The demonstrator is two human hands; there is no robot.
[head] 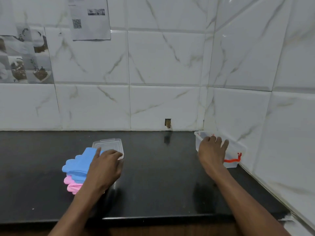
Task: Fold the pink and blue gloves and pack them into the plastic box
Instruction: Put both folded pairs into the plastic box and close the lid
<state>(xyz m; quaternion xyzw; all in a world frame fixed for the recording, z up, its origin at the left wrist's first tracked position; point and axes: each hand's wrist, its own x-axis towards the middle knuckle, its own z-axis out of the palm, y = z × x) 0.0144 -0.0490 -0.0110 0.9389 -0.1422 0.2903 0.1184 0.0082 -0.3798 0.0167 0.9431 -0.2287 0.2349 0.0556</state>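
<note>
A stack of blue gloves [77,165] lies on pink gloves [72,185] on the black counter [158,176], left of centre. A clear plastic lid [109,144] lies flat just behind the stack. My left hand [104,167] rests over the right side of the gloves, fingertips on the lid's near edge. The clear plastic box [237,150], with a red handle clip [233,160], stands in the right corner against the wall. My right hand [212,150] grips the box's near rim with fingers curled over it.
White marble-pattern tiled walls close the counter at the back and right. A small hole [168,123] shows low in the back wall. Papers [90,17] are stuck on the wall at upper left. The counter's front edge runs near the bottom.
</note>
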